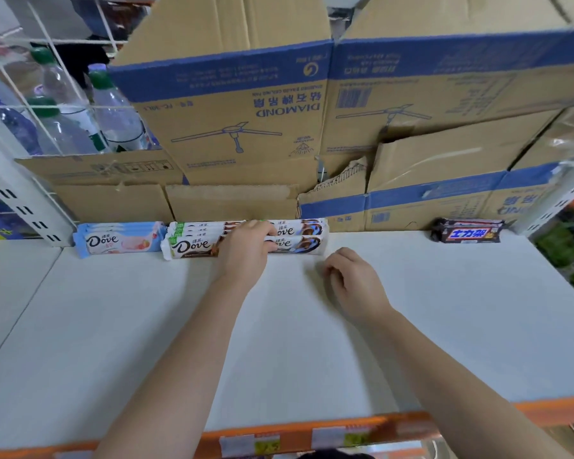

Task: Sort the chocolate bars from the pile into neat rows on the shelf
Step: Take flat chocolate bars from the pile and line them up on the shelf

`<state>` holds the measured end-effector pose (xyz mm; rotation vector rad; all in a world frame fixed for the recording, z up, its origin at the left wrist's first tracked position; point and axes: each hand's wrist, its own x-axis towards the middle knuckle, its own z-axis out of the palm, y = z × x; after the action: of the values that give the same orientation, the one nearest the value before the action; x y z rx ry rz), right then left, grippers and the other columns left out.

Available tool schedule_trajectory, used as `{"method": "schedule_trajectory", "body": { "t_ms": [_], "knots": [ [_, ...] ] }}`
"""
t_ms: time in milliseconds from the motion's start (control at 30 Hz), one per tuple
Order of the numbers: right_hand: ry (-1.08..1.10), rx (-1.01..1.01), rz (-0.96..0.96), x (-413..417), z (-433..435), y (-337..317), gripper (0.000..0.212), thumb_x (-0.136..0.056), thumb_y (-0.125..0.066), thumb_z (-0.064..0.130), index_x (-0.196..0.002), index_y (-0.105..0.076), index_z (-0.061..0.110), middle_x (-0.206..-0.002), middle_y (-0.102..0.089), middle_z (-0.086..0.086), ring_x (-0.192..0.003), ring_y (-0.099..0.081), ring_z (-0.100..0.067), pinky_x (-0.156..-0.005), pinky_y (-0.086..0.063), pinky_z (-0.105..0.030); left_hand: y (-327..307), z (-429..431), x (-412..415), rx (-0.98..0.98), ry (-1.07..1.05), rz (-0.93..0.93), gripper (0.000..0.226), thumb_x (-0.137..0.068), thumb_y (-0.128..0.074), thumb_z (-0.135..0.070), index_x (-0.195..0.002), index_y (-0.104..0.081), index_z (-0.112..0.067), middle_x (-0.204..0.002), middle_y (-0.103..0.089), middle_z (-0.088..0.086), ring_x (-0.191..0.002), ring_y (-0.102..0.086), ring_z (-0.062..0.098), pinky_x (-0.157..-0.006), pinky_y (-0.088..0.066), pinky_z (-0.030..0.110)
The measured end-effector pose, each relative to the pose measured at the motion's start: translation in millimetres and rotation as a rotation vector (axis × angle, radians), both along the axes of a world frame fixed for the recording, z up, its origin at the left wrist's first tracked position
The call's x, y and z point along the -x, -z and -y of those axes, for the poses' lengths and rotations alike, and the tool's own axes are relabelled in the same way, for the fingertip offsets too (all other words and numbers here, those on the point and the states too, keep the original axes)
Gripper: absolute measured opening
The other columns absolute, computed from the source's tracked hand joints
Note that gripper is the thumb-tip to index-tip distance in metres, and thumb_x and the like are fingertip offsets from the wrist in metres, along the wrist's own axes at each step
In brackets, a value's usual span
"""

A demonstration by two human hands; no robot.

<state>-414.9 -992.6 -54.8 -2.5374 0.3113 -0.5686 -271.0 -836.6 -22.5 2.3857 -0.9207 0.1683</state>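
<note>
The left hand [246, 246] grips the bars [193, 241] at the back of the shelf [312, 342], probably to square their row against the cardboard [232, 202]. The right hand [352, 279] rests beside it, loosely curled and empty.

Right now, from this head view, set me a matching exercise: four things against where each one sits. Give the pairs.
Things:
1 pale blue Dove bars
2 brown-and-white Dove bars
3 dark bars
4 water bottles

Places:
A back right of the shelf
B upper left of the view
C under the left hand
D back left, end of the row

Pairs: 1-D, 2-C, 3-A, 4-B.
</note>
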Motion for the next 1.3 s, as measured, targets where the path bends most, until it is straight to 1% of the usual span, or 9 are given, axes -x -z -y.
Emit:
{"method": "schedule_trajectory", "body": {
  "t_ms": [100, 267, 400, 567, 700, 833, 1067, 1200, 1300],
  "knots": [
    [-0.010, 0.052, -0.025, 1, -1, 2, 0.023, -0.079, -0.043, 0.005, -0.083, -0.063, 0.017, -0.089, -0.058, 0.003, -0.075, -0.057, -0.021, -0.060, -0.047, -0.031, 1, 9, -5, -0.024, -0.002, 0.069, 0.014, -0.083, -0.067, -0.018, -0.097, -0.068, -0.015, -0.094, -0.068, 0.003, -0.094, -0.052, 0.028, -0.073, -0.027, 0.030],
    [0.022, 0.093, -0.033, -2, -3, 3, 0.022, -0.076, -0.045, 0.003, -0.080, -0.060, 0.018, -0.085, -0.056, 0.003, -0.069, -0.054, -0.022, -0.053, -0.045, -0.031, 10, 16, -9, 0.017, -0.039, 0.081, 0.010, -0.077, -0.072, -0.011, -0.086, -0.069, -0.011, -0.086, -0.059, 0.006, -0.084, -0.053, 0.031, -0.074, -0.035, 0.034],
    [0.039, 0.103, -0.040, -4, -4, 3, 0.022, -0.075, -0.047, 0.002, -0.078, -0.060, 0.019, -0.082, -0.055, 0.003, -0.067, -0.054, -0.022, -0.050, -0.041, -0.028, 13, 18, -10, -0.035, -0.088, 0.170, 0.013, -0.075, -0.074, -0.021, -0.087, -0.070, -0.018, -0.082, -0.063, -0.001, -0.090, -0.049, 0.028, -0.077, -0.030, 0.037],
    [0.017, 0.069, -0.027, -6, -3, 1, 0.023, -0.080, -0.046, 0.008, -0.088, -0.063, 0.019, -0.089, -0.060, 0.003, -0.075, -0.058, -0.022, -0.056, -0.048, -0.034, 9, 17, -8, -0.049, -0.137, 0.195, 0.013, -0.072, -0.076, -0.026, -0.079, -0.066, -0.021, -0.091, -0.058, -0.003, -0.091, -0.048, 0.024, -0.080, -0.028, 0.035],
    [-0.082, 0.025, 0.040, -22, -14, -7, 0.023, -0.079, -0.047, 0.010, -0.094, -0.064, 0.013, -0.092, -0.062, -0.002, -0.076, -0.058, -0.023, -0.061, -0.049, -0.034, 5, -1, -9, -0.039, -0.134, 0.253, 0.009, -0.078, -0.070, -0.027, -0.085, -0.069, -0.022, -0.095, -0.058, -0.004, -0.090, -0.050, 0.024, -0.078, -0.026, 0.033],
    [-0.218, -0.003, 0.058, -53, -48, -11, 0.022, -0.079, -0.049, 0.009, -0.096, -0.063, 0.013, -0.094, -0.063, -0.005, -0.081, -0.058, -0.026, -0.064, -0.049, -0.035, 1, -52, -10, -0.063, -0.234, 0.253, 0.014, -0.082, -0.055, -0.032, -0.083, -0.067, -0.025, -0.086, -0.062, -0.005, -0.087, -0.055, 0.023, -0.078, -0.032, 0.034],
    [-0.474, -0.003, 0.055, -109, -149, -22, 0.027, -0.082, -0.050, 0.014, -0.103, -0.066, 0.013, -0.101, -0.065, -0.004, -0.096, -0.059, -0.023, -0.082, -0.040, -0.024, 9, -188, -17, -0.153, -0.482, 0.182, 0.016, -0.081, -0.051, -0.031, -0.082, -0.065, -0.026, -0.080, -0.067, -0.003, -0.079, -0.063, 0.022, -0.074, -0.033, 0.036],
    [-0.590, -0.001, 0.074, -137, -217, -25, 0.022, -0.084, -0.055, 0.014, -0.102, -0.067, 0.014, -0.100, -0.067, -0.002, -0.097, -0.058, -0.018, -0.084, -0.037, -0.019, 13, -260, -20, -0.100, -0.602, 0.172, 0.014, -0.080, -0.051, -0.030, -0.080, -0.064, -0.027, -0.075, -0.065, -0.004, -0.075, -0.062, 0.022, -0.073, -0.035, 0.035],
    [-0.653, -0.029, 0.090, -165, -283, -26, 0.017, -0.084, -0.059, 0.011, -0.098, -0.068, 0.014, -0.095, -0.067, 0.000, -0.093, -0.058, -0.016, -0.082, -0.042, -0.024, 16, -329, -30, -0.046, -0.665, 0.155, 0.019, -0.083, -0.046, -0.033, -0.082, -0.064, -0.027, -0.078, -0.066, -0.005, -0.078, -0.062, 0.022, -0.075, -0.038, 0.035]
  ]
}}
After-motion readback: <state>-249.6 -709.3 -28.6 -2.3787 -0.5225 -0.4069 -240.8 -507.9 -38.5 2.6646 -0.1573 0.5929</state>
